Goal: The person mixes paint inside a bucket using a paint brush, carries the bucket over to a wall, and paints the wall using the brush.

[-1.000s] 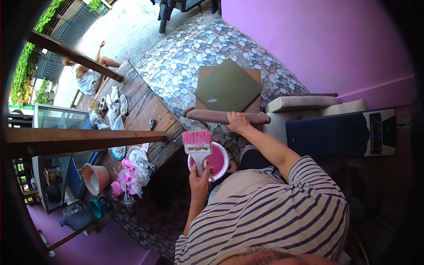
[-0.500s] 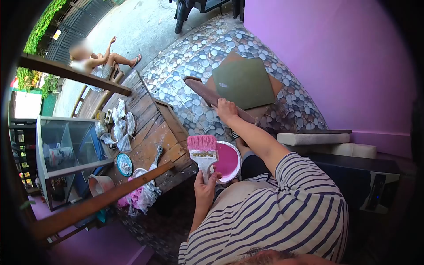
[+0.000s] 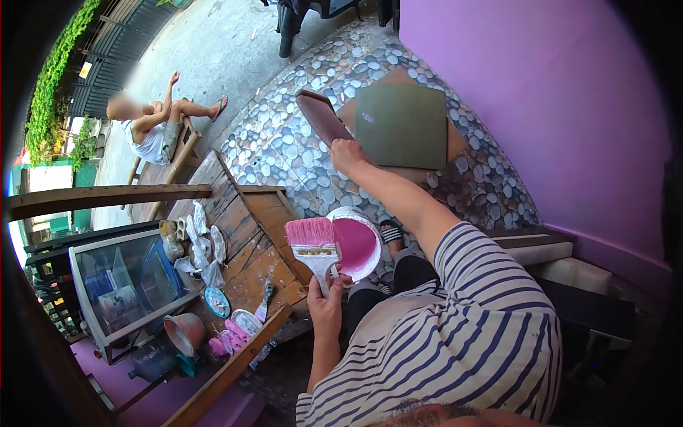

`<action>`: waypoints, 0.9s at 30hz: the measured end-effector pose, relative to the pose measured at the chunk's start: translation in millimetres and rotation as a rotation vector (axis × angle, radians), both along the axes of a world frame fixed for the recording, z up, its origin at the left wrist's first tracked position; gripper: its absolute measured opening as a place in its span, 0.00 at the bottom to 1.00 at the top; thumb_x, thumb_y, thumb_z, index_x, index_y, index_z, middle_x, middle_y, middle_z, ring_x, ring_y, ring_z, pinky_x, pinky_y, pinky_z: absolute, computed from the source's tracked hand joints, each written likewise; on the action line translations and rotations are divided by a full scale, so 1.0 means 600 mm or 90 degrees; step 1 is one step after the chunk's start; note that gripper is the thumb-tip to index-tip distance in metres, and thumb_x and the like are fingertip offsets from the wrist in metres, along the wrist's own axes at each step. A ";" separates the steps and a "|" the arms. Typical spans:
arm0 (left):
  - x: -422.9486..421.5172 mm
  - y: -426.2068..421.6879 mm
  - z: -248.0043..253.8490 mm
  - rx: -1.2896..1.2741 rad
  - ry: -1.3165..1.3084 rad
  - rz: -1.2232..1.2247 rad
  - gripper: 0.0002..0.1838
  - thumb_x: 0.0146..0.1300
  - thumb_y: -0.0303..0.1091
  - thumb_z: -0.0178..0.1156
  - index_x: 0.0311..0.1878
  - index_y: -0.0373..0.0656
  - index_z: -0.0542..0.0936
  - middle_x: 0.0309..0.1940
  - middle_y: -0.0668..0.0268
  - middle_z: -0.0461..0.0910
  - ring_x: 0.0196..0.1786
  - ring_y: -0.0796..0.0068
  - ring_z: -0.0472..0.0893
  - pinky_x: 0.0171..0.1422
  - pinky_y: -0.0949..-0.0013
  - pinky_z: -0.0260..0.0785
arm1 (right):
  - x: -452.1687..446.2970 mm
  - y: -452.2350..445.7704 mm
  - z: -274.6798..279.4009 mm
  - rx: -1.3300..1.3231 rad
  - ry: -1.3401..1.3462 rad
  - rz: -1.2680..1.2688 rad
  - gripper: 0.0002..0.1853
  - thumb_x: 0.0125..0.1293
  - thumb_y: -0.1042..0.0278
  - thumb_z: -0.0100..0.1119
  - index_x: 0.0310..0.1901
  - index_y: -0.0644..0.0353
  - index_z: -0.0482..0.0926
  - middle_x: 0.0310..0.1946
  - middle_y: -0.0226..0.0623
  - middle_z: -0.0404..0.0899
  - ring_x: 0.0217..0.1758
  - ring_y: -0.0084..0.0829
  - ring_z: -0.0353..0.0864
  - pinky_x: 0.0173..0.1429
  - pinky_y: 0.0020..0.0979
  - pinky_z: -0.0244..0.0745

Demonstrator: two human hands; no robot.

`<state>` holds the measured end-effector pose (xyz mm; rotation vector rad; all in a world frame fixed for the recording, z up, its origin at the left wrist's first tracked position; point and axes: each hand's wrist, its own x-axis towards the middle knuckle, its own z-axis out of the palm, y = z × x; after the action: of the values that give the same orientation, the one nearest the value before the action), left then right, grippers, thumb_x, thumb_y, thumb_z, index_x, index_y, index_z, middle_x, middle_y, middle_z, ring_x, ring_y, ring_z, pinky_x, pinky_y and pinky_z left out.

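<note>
My left hand (image 3: pixel 325 304) is closed around the handle of a wide paintbrush (image 3: pixel 311 245), its pink bristles pointing up. Right beside the brush is a white bucket of pink paint (image 3: pixel 359 249), its rim smeared; whether my left fingers also support it I cannot tell. My right arm reaches forward, and my right hand (image 3: pixel 348 156) grips a long, flat brownish-red board (image 3: pixel 321 116) tilted above the pebble-patterned floor. Part of the board is hidden behind that hand. Near it, a green square panel (image 3: pixel 402 127) lies over a brown sheet (image 3: pixel 459 142) on the floor.
At left, a wooden table (image 3: pixel 263 245) bears plastic bags (image 3: pixel 206 242), a blue-rimmed lid (image 3: pixel 217 302) and another brush (image 3: pixel 265 300). A glass case (image 3: pixel 128 281) and a wooden rail (image 3: pixel 228 370) stand nearby. A seated person (image 3: pixel 149 135) is beyond; a purple wall (image 3: pixel 541 92) rises at right.
My right hand has moved up and left with the board, which now stands at a steeper angle. The paintbrush has shifted slightly left, and the whole view has turned a little.
</note>
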<state>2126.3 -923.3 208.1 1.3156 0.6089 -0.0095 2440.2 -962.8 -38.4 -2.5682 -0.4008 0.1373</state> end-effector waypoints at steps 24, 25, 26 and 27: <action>0.298 0.179 -0.035 0.002 -0.024 0.069 0.18 0.68 0.28 0.56 0.59 0.33 0.72 0.46 0.61 0.80 0.42 0.73 0.81 0.49 0.66 0.76 | 0.406 0.024 0.047 -0.102 0.042 -0.081 0.24 0.67 0.45 0.55 0.39 0.64 0.79 0.40 0.54 0.83 0.45 0.48 0.84 0.48 0.46 0.79; 0.314 0.192 -0.035 0.010 -0.030 0.058 0.18 0.68 0.28 0.56 0.59 0.34 0.72 0.46 0.61 0.80 0.42 0.73 0.81 0.49 0.65 0.76 | 0.407 0.021 0.058 -0.096 0.086 -0.101 0.27 0.68 0.43 0.54 0.44 0.66 0.78 0.46 0.56 0.80 0.52 0.48 0.81 0.53 0.46 0.76; 0.329 0.205 -0.033 0.018 -0.034 0.044 0.18 0.68 0.28 0.57 0.59 0.34 0.72 0.46 0.62 0.80 0.42 0.73 0.81 0.49 0.65 0.75 | 0.400 0.012 0.066 -0.091 0.132 -0.123 0.30 0.68 0.42 0.53 0.50 0.67 0.76 0.53 0.58 0.76 0.58 0.49 0.78 0.58 0.46 0.74; 0.350 0.216 -0.031 0.010 -0.032 0.038 0.18 0.68 0.28 0.57 0.59 0.34 0.72 0.46 0.62 0.80 0.42 0.73 0.81 0.49 0.65 0.75 | 0.394 -0.006 0.071 -0.098 0.133 -0.130 0.30 0.68 0.42 0.53 0.50 0.67 0.76 0.53 0.58 0.76 0.58 0.49 0.78 0.58 0.46 0.74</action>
<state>2336.0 -793.8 189.4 1.3085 0.6062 0.0773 2676.8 -966.5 4.0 -2.6927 -0.0511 0.3717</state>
